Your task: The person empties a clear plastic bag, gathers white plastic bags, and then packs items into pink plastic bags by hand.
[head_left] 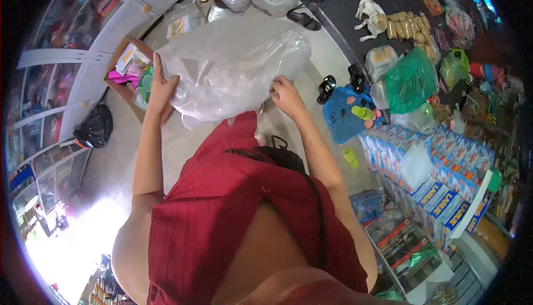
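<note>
Nearest the camera is my dark red garment [194, 221], with my forearms extended past it on both sides. Beyond it, raised over the floor [116, 163], is a large translucent plastic bag [236, 55], wrinkled, spread sideways between my hands. My left hand [161, 88] has its edge at the left, thumb and forefinger spread apart against the plastic; the other fingers are largely hidden. My right hand [286, 96] pinches the near right edge, fingers curled.

Writing: at the near right, blue-and-white cartons [438, 199] bear bold capitals, LARUE as best I can read them. Stacked just beyond are rows of smaller blue-and-white boxes [463, 158]; their print is too small to read. The green plastic bag [412, 80], far right, carries a dark print, also illegible.

Surface and room: the floor is pale and smooth, giving way at far right to a dark floor area [341, 5], where a white and tan dog [371, 19] lies beside tan packets [408, 27]. Light-green slippers [362, 113] lie on a blue mat [336, 121] at right. Along the left wall runs a white-framed glass cabinet [66, 56]; near its foot stand an open cardboard box [117, 85] and a black plastic bag [94, 127]. Strong glare covers the near left.
</note>
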`<state>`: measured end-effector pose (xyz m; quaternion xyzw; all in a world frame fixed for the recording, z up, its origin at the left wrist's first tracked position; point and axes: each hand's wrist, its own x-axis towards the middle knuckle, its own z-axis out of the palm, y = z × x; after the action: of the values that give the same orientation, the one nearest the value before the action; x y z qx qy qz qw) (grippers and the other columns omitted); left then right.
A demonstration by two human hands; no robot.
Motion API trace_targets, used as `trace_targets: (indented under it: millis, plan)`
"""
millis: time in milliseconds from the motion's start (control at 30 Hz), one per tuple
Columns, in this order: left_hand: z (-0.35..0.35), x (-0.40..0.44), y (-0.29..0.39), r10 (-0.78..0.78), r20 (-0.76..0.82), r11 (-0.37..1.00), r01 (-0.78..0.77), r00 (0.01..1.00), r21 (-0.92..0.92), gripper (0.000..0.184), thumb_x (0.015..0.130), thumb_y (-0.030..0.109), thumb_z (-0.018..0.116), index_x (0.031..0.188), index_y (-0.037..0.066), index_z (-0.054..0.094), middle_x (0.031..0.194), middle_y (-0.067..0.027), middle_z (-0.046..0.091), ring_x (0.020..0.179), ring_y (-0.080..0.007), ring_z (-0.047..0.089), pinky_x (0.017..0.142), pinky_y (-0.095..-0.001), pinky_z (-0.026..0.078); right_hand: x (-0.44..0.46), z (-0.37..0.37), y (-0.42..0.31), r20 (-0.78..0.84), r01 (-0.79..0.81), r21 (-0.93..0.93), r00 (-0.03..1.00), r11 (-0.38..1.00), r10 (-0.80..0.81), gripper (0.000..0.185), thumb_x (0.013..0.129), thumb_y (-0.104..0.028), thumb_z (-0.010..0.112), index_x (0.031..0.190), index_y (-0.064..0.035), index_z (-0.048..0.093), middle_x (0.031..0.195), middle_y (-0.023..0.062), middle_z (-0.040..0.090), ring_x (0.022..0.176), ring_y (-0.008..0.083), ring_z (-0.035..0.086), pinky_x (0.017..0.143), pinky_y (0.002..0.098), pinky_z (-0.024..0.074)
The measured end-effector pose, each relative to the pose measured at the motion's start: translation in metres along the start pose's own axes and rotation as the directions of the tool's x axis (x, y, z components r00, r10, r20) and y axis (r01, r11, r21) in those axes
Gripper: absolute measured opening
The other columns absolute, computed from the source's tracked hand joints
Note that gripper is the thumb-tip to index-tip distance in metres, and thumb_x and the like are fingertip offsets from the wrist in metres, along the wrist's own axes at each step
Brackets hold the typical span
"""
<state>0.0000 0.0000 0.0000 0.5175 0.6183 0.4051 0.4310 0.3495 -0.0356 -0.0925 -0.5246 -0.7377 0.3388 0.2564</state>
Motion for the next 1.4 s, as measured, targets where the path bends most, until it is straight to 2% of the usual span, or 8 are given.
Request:
trace_targets:
  millis: [200, 300, 767, 867, 1033, 1100, 1133, 1400]
  plan:
    - [0.072, 0.112, 0.000, -0.411, 0.011, 0.909, 0.409, 0.911, 0.080, 0.091, 0.068, 0.010, 0.059, 0.140, 0.003, 0.004, 0.126, -0.0236, 0.044, 0.114, -0.0275, 0.047, 0.095, -0.0303, 0.035, 0.061, -0.037, 0.092, 0.142, -0.182, -0.043, 0.972, 0.982, 0.187, 0.011, 0.073, -0.008, 0.059, 0.082, -0.0014, 0.056, 0.095, 0.0153, 0.053, 0.089, 0.0328, 0.054, 0.079, 0.0370, 0.0441]
    - [0.100, 0.148, -0.032, -0.007, 0.006, 0.951, 0.005, 1.000, 0.308, 0.095, 0.067, 0.015, 0.062, 0.140, 0.005, 0.002, 0.123, -0.0256, 0.046, 0.113, -0.0312, 0.048, 0.095, -0.0319, 0.036, 0.087, -0.053, 0.127, 0.160, -0.173, -0.057, 0.970, 0.983, 0.181, 0.011, 0.073, -0.008, 0.060, 0.080, -0.0009, 0.057, 0.094, 0.0155, 0.054, 0.089, 0.0330, 0.054, 0.080, 0.0368, 0.0442]
    - [0.222, 0.310, -0.048, -0.168, 0.139, 0.948, 0.121, 0.976, 0.294, 0.096, 0.063, 0.012, 0.063, 0.141, 0.009, 0.006, 0.131, -0.0243, 0.039, 0.112, -0.0353, 0.048, 0.092, -0.0346, 0.039, 0.176, -0.098, 0.269, 0.273, -0.292, -0.158, 0.905, 0.943, 0.326, 0.010, 0.072, -0.012, 0.056, 0.076, -0.0036, 0.060, 0.091, 0.0165, 0.057, 0.095, 0.0333, 0.050, 0.083, 0.0384, 0.0416]
    - [0.240, 0.342, -0.044, -0.509, 0.228, 0.851, 0.447, 0.830, 0.274, 0.095, 0.064, 0.010, 0.062, 0.141, 0.012, 0.007, 0.129, -0.0254, 0.039, 0.111, -0.0394, 0.047, 0.092, -0.0363, 0.040, 0.191, -0.094, 0.291, 0.306, -0.350, -0.123, 0.877, 0.929, 0.371, 0.008, 0.070, -0.010, 0.055, 0.074, -0.0031, 0.058, 0.087, 0.0179, 0.056, 0.091, 0.0345, 0.051, 0.078, 0.0404, 0.0426]
    - [0.276, 0.376, -0.135, -0.343, 0.273, 0.927, 0.276, 0.899, 0.255, 0.095, 0.064, 0.008, 0.061, 0.141, 0.012, 0.007, 0.133, -0.0266, 0.034, 0.121, -0.0393, 0.037, 0.098, -0.0385, 0.035, 0.219, -0.070, 0.317, 0.325, -0.437, -0.319, 0.783, 0.841, 0.530, 0.014, 0.068, -0.010, 0.060, 0.079, -0.0024, 0.058, 0.089, 0.0203, 0.055, 0.084, 0.0358, 0.054, 0.076, 0.0423, 0.0442]
    - [0.287, 0.402, -0.166, -0.441, 0.285, 0.890, 0.373, 0.851, 0.262, 0.096, 0.063, 0.007, 0.061, 0.141, 0.012, 0.005, 0.136, -0.0259, 0.030, 0.124, -0.0389, 0.033, 0.100, -0.0387, 0.032, 0.258, -0.061, 0.316, 0.342, -0.531, -0.556, 0.555, 0.639, 0.758, 0.023, 0.070, -0.013, 0.061, 0.091, -0.0027, 0.058, 0.097, 0.0200, 0.054, 0.087, 0.0366, 0.054, 0.077, 0.0434, 0.0450]
    - [0.288, 0.411, -0.183, -0.414, 0.318, 0.905, 0.349, 0.853, 0.242, 0.097, 0.063, 0.007, 0.061, 0.141, 0.013, 0.004, 0.137, -0.0248, 0.028, 0.124, -0.0392, 0.032, 0.101, -0.0391, 0.032, 0.276, -0.047, 0.329, 0.322, -0.356, -0.483, 0.777, 0.800, 0.541, 0.044, 0.073, -0.023, 0.064, 0.109, -0.0021, 0.050, 0.101, 0.0189, 0.053, 0.090, 0.0384, 0.054, 0.076, 0.0432, 0.0464]
    - [0.285, 0.459, -0.285, -0.462, 0.339, 0.876, 0.481, 0.819, 0.033, 0.095, 0.064, 0.003, 0.061, 0.141, 0.013, 0.007, 0.131, -0.0248, 0.037, 0.121, -0.0388, 0.037, 0.099, -0.0390, 0.034, 0.622, 0.049, 0.358, 0.036, -0.408, 0.133, 0.913, 0.903, 0.407, 0.129, 0.051, -0.020, 0.085, 0.137, -0.0018, -0.009, 0.140, 0.0227, 0.015, 0.129, 0.0327, 0.022, 0.104, 0.0438, 0.0251]
